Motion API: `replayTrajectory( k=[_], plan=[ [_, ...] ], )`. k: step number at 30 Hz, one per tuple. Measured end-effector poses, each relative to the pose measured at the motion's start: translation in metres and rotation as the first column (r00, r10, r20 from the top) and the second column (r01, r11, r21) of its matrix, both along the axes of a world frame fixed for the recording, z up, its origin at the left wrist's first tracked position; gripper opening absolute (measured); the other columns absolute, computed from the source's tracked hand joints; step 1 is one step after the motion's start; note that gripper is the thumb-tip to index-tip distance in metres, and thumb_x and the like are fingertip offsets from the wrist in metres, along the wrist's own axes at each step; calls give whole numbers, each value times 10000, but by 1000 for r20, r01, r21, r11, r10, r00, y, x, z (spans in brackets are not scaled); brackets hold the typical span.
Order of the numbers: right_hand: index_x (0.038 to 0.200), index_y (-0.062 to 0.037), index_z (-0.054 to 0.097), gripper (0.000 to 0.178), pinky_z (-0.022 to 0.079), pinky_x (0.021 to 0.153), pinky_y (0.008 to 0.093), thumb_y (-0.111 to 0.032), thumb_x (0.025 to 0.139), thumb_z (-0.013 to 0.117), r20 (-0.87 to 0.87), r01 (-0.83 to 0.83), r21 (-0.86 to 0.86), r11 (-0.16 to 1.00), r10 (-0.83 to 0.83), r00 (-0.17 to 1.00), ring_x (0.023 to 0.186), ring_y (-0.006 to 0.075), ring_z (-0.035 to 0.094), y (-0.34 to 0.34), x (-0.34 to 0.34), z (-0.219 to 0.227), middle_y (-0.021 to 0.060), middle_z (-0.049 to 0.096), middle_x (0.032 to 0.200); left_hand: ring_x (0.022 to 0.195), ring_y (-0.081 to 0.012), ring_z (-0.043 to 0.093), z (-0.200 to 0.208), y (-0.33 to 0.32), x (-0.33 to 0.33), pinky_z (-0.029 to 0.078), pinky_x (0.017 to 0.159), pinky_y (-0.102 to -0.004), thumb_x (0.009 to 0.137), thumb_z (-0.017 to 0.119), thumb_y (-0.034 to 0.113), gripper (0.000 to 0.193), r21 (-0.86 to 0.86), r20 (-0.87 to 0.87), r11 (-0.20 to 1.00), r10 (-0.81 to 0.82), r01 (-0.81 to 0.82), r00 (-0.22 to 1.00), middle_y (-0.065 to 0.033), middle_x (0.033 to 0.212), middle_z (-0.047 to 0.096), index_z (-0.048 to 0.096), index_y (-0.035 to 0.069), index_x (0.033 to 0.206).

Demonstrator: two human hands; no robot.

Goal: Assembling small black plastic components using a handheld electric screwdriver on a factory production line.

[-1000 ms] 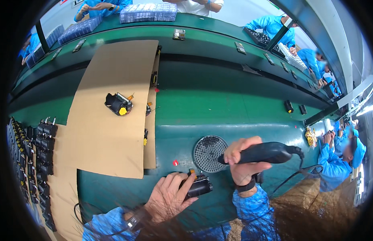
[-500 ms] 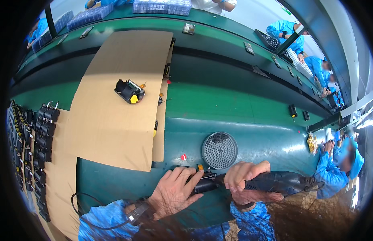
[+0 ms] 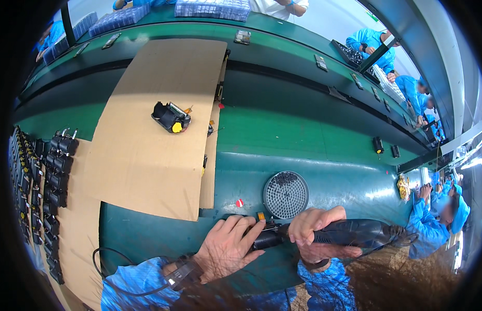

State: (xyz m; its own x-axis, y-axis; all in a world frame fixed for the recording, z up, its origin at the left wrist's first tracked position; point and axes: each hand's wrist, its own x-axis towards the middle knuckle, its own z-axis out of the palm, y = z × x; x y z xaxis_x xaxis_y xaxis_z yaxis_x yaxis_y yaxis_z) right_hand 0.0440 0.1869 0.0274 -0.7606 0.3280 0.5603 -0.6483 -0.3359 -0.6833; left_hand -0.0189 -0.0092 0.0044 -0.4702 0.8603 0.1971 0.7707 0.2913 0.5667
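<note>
My left hand [image 3: 228, 250] is closed on a black plastic housing [image 3: 267, 239], holding it near the front of the bench. A small orange flex cable [image 3: 260, 216] sticks up by its fingertips. In my right hand [image 3: 316, 228] is a black electric screwdriver [image 3: 362, 233], lying nearly level with its nose pointing left at the housing. The hand covers part of the nose, and the exact contact point is too small to make out. Just beyond the hands sits a round grey dish [image 3: 286, 194] of small holes with dark screws in it. A wrist strap [image 3: 184, 273] with a cable circles my left wrist.
A cardboard sheet [image 3: 152, 140] on the left bears another black housing [image 3: 171, 118] with a yellow disc. Rows of black housings [image 3: 57, 166] line the far left. A red piece [image 3: 239, 202] lies by the dish. Co-workers in blue [image 3: 438, 223] sit to the right and behind.
My right hand and the screwdriver have shifted very slightly left, toward the housing. The left hand keeps its hold, and the view has moved a little.
</note>
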Motion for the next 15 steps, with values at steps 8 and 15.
replayTrajectory(
  k=[8,15],
  plan=[
    [990,-2,508,824,505,482,315,-799,812,618,20,-21,55,998,20,1000,526,163,551,-2,-3,-4,69,547,646,1143,-256,559,-1,1,0,482,934,-397,825,802,394,663,-7,-3,1000,4,-4,1000,-81,1228,573,608,76,1373],
    [999,5,541,752,499,486,314,-715,841,687,12,-68,95,993,67,998,533,175,570,0,-2,-7,73,569,636,1130,-264,565,1,0,1,484,923,-400,831,801,377,653,2,3,1000,9,-9,1000,-89,1230,574,606,69,1373]
  ],
)
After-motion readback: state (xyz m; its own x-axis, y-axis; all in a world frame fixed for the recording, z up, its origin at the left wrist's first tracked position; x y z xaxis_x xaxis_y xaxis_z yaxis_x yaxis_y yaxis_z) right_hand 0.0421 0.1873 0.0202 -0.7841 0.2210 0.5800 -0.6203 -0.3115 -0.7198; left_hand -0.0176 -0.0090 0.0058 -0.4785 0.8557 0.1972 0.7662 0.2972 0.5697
